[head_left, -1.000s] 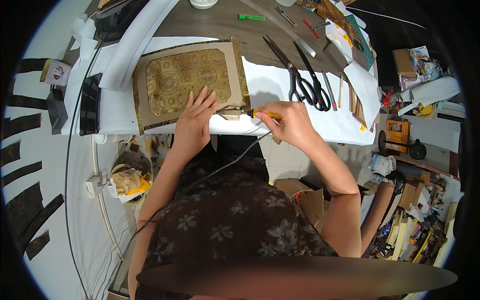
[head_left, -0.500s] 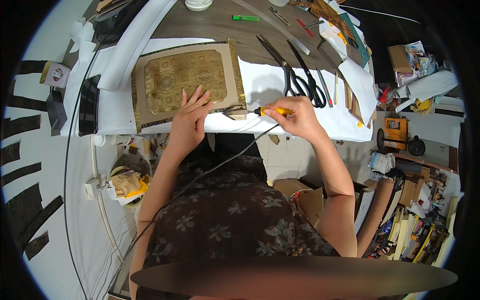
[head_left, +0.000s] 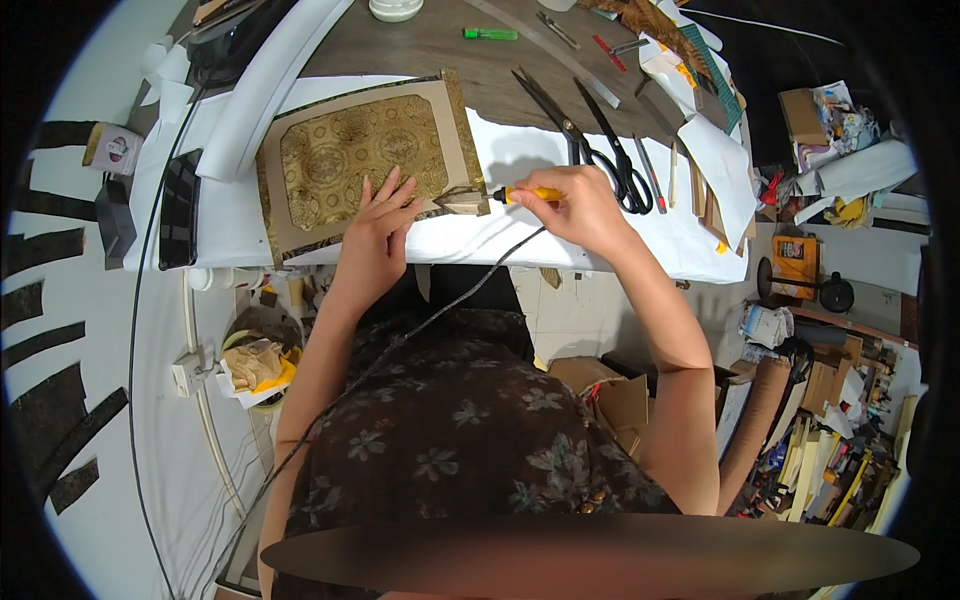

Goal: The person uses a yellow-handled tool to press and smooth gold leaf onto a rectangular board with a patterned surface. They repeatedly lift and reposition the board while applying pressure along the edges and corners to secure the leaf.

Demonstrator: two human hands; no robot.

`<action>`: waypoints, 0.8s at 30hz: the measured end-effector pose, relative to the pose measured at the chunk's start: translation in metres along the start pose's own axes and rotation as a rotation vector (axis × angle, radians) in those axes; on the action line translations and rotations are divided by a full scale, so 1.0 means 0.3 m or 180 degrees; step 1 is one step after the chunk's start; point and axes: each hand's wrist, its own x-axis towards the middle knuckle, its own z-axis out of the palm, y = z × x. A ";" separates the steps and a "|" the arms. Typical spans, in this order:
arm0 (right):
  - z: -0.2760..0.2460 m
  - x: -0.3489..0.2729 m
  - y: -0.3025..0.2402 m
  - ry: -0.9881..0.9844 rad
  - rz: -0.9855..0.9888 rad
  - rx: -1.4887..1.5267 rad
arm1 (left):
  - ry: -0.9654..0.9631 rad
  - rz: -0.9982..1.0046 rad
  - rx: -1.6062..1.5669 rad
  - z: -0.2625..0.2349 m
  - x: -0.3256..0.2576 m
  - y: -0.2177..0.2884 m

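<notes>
A flat rectangular panel (head_left: 270,190) with a plain tan border and a gold patterned fabric (head_left: 370,140) in its middle lies on white paper. My left hand (head_left: 378,222) rests on its near edge, fingers stretched out and spread over the fabric. My right hand (head_left: 580,210) is wrapped round the yellow handle of a small corded iron (head_left: 462,201). The iron's pointed metal plate lies over the panel's near right corner, on the gold fabric strip along the right side. From the handle its dark cord runs down across my body.
Black scissors (head_left: 620,170) lie right of the panel, beside a pencil (head_left: 671,172). A green cutter (head_left: 490,34) is further back. A white paper roll (head_left: 262,95) and a black phone-like slab (head_left: 180,210) are at the left. The table's near edge runs just below my hands.
The iron and my right hand have moved left and slightly up, further onto the panel's corner. The panel has turned slightly, its far right corner shifting left. My left hand stays on it.
</notes>
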 end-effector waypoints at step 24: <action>0.054 -0.106 -0.054 0.1620 0.1056 0.1838 | -0.0109 0.0181 -0.0001 -0.018 -0.027 0.001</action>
